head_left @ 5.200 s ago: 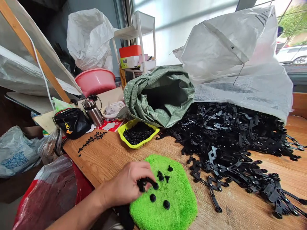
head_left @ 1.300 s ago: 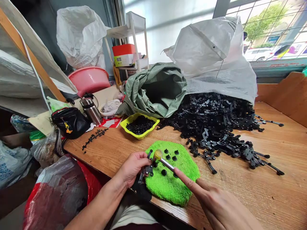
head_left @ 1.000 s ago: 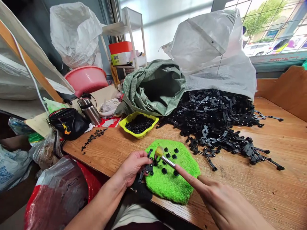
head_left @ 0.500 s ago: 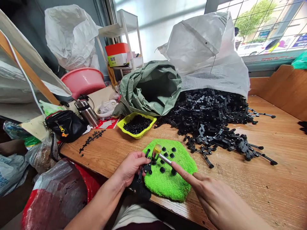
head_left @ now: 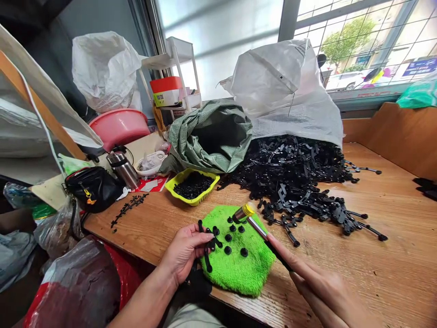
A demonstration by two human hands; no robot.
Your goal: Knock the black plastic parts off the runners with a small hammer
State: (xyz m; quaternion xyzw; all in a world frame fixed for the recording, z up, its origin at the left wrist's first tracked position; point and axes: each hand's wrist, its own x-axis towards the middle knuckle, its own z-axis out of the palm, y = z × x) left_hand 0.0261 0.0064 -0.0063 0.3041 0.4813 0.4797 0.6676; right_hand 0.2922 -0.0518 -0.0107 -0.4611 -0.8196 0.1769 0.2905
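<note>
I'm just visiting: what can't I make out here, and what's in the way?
- Head view: the grip end of the hammer, covered by the right hand.
- Head view: part of the black linked piece, behind the left hand.
- Head view: the green sack's deep inside, lost in shadow.
- Head view: the back of the black heap, under the white sack.
- Head view: the red and clear bag's base, cut off by the bottom edge.

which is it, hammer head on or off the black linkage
Off: green cloth shows between the hammer head and the black linkage in the left hand. Whether the head touches the cloth, I cannot tell.
</note>
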